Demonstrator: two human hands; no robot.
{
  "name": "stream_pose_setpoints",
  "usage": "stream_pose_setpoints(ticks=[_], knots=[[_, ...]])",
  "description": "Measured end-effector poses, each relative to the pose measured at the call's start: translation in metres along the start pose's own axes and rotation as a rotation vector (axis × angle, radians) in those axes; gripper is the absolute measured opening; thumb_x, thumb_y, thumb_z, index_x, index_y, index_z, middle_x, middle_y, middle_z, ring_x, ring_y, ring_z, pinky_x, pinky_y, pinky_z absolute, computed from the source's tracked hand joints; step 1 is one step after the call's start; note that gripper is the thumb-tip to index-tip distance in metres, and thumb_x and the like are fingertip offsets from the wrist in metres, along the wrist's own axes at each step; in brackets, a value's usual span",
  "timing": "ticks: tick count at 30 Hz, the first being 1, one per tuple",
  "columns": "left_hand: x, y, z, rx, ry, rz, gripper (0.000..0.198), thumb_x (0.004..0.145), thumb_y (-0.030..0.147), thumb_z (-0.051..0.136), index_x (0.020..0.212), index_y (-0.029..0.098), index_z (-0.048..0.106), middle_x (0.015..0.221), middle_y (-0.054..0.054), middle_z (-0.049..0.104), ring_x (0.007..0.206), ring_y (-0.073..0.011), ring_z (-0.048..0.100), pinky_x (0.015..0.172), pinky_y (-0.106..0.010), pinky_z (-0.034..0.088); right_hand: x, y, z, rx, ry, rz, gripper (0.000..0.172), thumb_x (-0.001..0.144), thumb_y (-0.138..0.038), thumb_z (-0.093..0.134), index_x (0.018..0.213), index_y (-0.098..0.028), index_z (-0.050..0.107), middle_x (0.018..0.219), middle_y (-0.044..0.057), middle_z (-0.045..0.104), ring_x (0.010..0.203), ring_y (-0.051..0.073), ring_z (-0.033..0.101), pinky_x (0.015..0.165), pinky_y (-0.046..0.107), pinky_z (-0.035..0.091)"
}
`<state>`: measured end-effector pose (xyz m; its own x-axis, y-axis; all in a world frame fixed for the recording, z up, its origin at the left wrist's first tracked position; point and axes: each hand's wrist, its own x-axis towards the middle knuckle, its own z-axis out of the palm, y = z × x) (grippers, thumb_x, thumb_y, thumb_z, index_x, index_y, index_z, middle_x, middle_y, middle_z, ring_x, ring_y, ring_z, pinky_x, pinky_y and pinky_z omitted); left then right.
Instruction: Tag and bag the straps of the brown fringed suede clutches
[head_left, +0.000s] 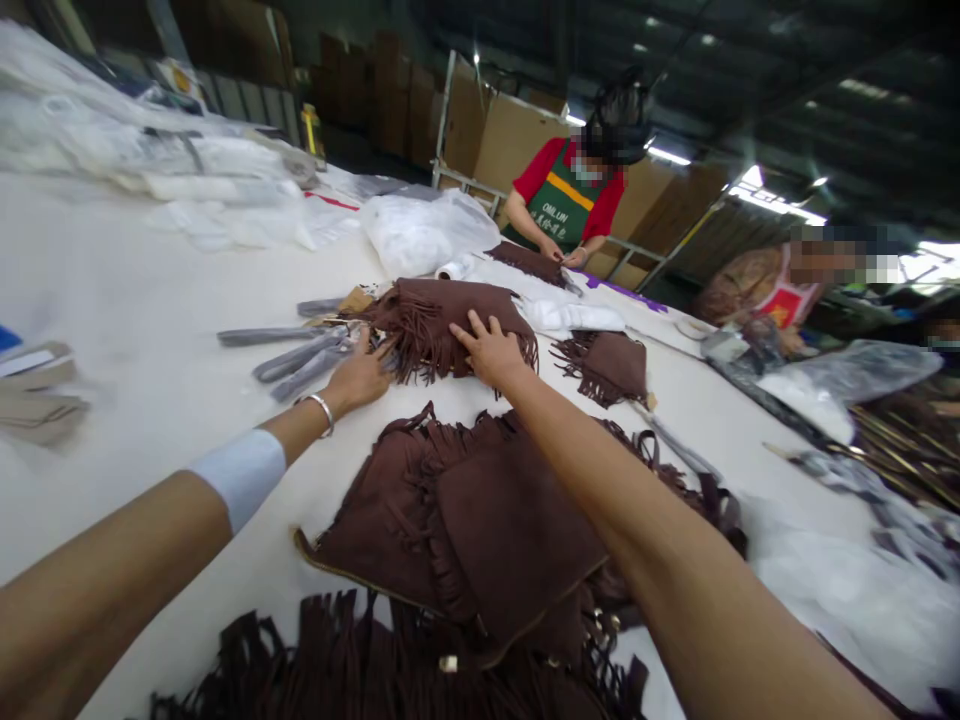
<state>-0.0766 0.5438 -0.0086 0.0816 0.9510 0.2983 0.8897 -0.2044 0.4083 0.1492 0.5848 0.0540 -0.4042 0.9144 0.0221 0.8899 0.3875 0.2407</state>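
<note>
A brown fringed bag (465, 305) lies on the white table (180, 370) in front of me. My right hand (491, 350) rests on top of it with its fingers spread. At the bag's left end is my left hand (361, 378), fingers apart, touching the fringe and lying beside straps wrapped in grey film (300, 355). Nearer to me is a pile of brown fringed bags (517, 510), partly hidden by my right forearm. A smaller brown fringed piece (615, 365) lies to the right of my right hand.
Clear plastic bags (427, 225) lie behind, with more plastic (150, 150) heaped at the far left. Across the table a person in a green apron (559, 205) handles a brown piece (525, 262). Another person (780, 290) is at the right. Flat beige pieces (37, 400) lie at the left.
</note>
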Motion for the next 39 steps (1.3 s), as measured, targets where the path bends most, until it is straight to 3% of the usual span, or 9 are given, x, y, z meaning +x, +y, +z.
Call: stream_pose_setpoints(ticks=[4, 8, 14, 18, 23, 28, 32, 35, 39], knots=[[-0.024, 0.019, -0.012, -0.044, -0.012, -0.060, 0.052, 0.090, 0.024, 0.043, 0.137, 0.003, 0.035, 0.146, -0.020, 0.034, 0.129, -0.0299, 0.039, 0.105, -0.048, 0.034, -0.024, 0.007, -0.028, 0.123, 0.055, -0.062, 0.063, 0.088, -0.022, 0.048, 0.147, -0.027, 0.026, 0.154, 0.012, 0.024, 0.134, 0.035, 0.030, 0.101, 0.056, 0.035], [-0.120, 0.053, -0.026, -0.145, -0.148, 0.095, 0.041, 0.092, 0.034, 0.044, 0.127, 0.015, 0.052, 0.139, -0.008, 0.050, 0.128, -0.0198, 0.044, 0.111, -0.034, 0.032, -0.153, 0.026, -0.049, 0.196, -0.021, -0.378, 0.066, 0.082, -0.021, 0.055, 0.145, -0.027, 0.033, 0.151, 0.007, 0.031, 0.137, 0.030, 0.028, 0.109, 0.050, 0.028], [-0.220, 0.074, -0.017, -0.077, -0.303, 0.383, 0.046, 0.091, 0.040, 0.044, 0.134, 0.025, 0.049, 0.146, -0.005, 0.042, 0.137, -0.0274, 0.032, 0.114, -0.050, 0.027, -0.312, 0.031, -0.011, 0.132, -0.148, -0.177, 0.084, 0.076, -0.010, 0.055, 0.150, -0.027, 0.019, 0.156, 0.012, 0.019, 0.138, 0.031, 0.028, 0.105, 0.048, 0.034], [-0.217, 0.073, -0.011, -0.041, -0.326, 0.389, 0.046, 0.089, 0.034, 0.046, 0.134, 0.024, 0.050, 0.146, -0.006, 0.042, 0.137, -0.0286, 0.031, 0.113, -0.052, 0.028, -0.315, 0.033, 0.002, 0.048, -0.095, -0.126, 0.058, 0.087, -0.007, 0.043, 0.143, -0.016, 0.034, 0.145, 0.018, 0.040, 0.132, 0.027, 0.041, 0.102, 0.043, 0.039], [-0.196, 0.071, -0.027, -0.288, -0.413, 0.238, 0.054, 0.085, 0.038, 0.050, 0.133, 0.016, 0.050, 0.145, -0.012, 0.041, 0.134, -0.0290, 0.036, 0.113, -0.050, 0.027, -0.300, 0.031, -0.047, 0.067, -0.056, -0.105, 0.021, 0.090, -0.013, 0.047, 0.107, -0.014, 0.059, 0.105, 0.013, 0.067, 0.098, 0.023, 0.063, 0.087, 0.034, 0.048], [-0.165, 0.084, -0.076, -0.559, -0.060, -0.092, 0.053, 0.093, 0.050, 0.031, 0.134, 0.020, 0.046, 0.140, -0.009, 0.049, 0.129, -0.0242, 0.045, 0.110, -0.045, 0.034, -0.291, -0.017, -0.066, 0.085, 0.104, -0.002, 0.022, 0.095, -0.018, 0.039, 0.111, -0.015, 0.055, 0.107, 0.014, 0.065, 0.101, 0.025, 0.059, 0.088, 0.039, 0.045], [-0.173, 0.113, -0.092, -0.266, -0.172, 0.328, 0.066, 0.085, 0.055, 0.051, 0.142, 0.027, 0.035, 0.151, -0.005, 0.033, 0.137, -0.0259, 0.032, 0.114, -0.045, 0.027, -0.299, -0.049, -0.037, 0.268, 0.158, -0.130, 0.036, 0.094, -0.025, 0.046, 0.129, -0.020, 0.047, 0.130, 0.011, 0.056, 0.118, 0.024, 0.051, 0.098, 0.039, 0.041], [-0.193, 0.127, -0.065, -0.036, -0.386, 0.481, 0.073, 0.080, 0.047, 0.061, 0.143, 0.023, 0.034, 0.150, -0.011, 0.033, 0.135, -0.0315, 0.034, 0.111, -0.050, 0.031, -0.319, -0.037, -0.018, 0.366, 0.156, -0.094, 0.053, 0.087, -0.027, 0.056, 0.138, -0.021, 0.041, 0.142, 0.011, 0.046, 0.129, 0.027, 0.042, 0.105, 0.045, 0.036], [-0.196, 0.135, -0.031, 0.075, -0.396, 0.511, 0.050, 0.086, 0.020, 0.048, 0.135, 0.013, 0.045, 0.136, -0.020, 0.050, 0.121, -0.0311, 0.051, 0.101, -0.047, 0.043, -0.348, 0.004, -0.016, 0.483, 0.226, 0.189, 0.045, 0.088, -0.020, 0.049, 0.133, -0.019, 0.048, 0.133, 0.013, 0.054, 0.123, 0.025, 0.050, 0.102, 0.041, 0.041]])
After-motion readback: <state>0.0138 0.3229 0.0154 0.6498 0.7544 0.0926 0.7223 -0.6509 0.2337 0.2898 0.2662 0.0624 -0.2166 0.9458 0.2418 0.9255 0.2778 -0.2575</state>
